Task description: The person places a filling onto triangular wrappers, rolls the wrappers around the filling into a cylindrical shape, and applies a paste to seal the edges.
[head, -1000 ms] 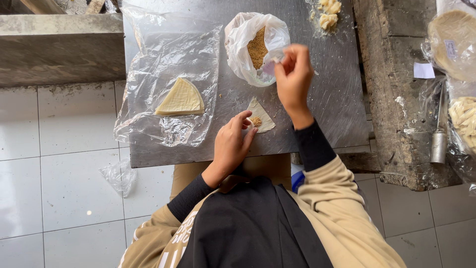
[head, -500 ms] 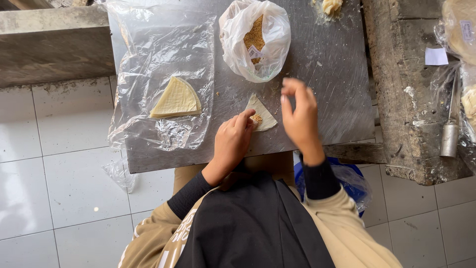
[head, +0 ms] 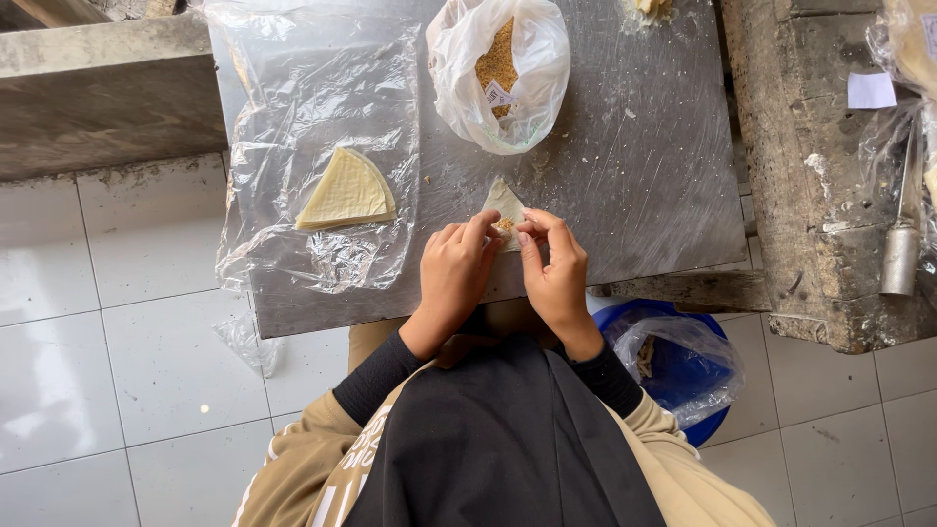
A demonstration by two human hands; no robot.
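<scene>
A small pale triangular pastry wrapper [head: 505, 207] with a dab of brown crumbly filling at its near end is held on the scratched grey metal tabletop [head: 644, 185], close to the table's near edge and about midway along it. It is pinched from both sides: the left hand [head: 456, 268] grips its near left edge between thumb and fingertips, and the right hand [head: 556, 268] grips the near right edge in the same way. The two hands are drawn close together, their fingertips almost meeting over the filling (whether the thumbs touch each other cannot be told). The far tip of the wrapper is seen pointing away from the person, lying flat on the metal.

Just beyond the wrapper, an open white plastic bag [head: 500, 73] holding more of the brown crumbly filling is set on the table. To the left, a crumpled clear plastic sheet [head: 322, 137] is spread over the tabletop, and a stack of pale yellow wedge-shaped pastry sheets [head: 346, 191] lies on it, well apart from the hands.

Black sleeves under tan outer sleeves are worn on both forearms. To the right of the person, below the table edge, a blue round bucket [head: 683, 342] lined with clear plastic is seen on the white tiled floor [head: 117, 371]. A rough concrete ledge [head: 810, 176] stands to the right of the table, with a grey metal cylinder [head: 899, 259] against it.
</scene>
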